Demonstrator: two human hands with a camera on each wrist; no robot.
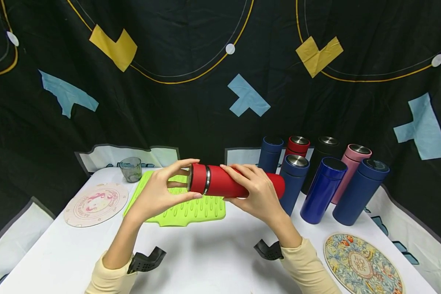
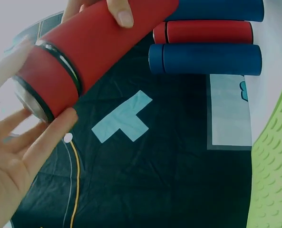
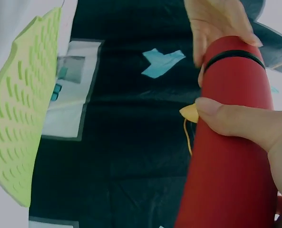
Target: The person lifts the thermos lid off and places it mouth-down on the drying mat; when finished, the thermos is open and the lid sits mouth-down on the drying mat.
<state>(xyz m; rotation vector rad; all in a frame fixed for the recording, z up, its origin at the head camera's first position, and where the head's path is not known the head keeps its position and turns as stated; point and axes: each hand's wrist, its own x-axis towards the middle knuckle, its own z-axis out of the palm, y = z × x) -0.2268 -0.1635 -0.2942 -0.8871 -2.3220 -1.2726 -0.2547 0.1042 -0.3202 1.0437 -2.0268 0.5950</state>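
A red thermos (image 1: 226,181) with a silver band below its lid is held up nearly level over the table, lid toward the left. My right hand (image 1: 257,190) grips its body, thumb on the near side and fingers over the top. At the other end, my left hand (image 1: 156,196) pinches the lid between thumb and spread fingers. In the left wrist view, the fingertips of the left hand (image 2: 14,161) lie on the lid's edge. From the right wrist, the thumb of the right hand (image 3: 245,123) shows across the red body.
Behind the hands lies a green drying mat (image 1: 206,210), with a glass cup (image 1: 131,169) near its back left corner. A pink round mat (image 1: 95,204) is at left, a patterned round mat (image 1: 364,265) at front right. Several upright thermoses, including a glossy blue one (image 1: 321,192), stand at right.
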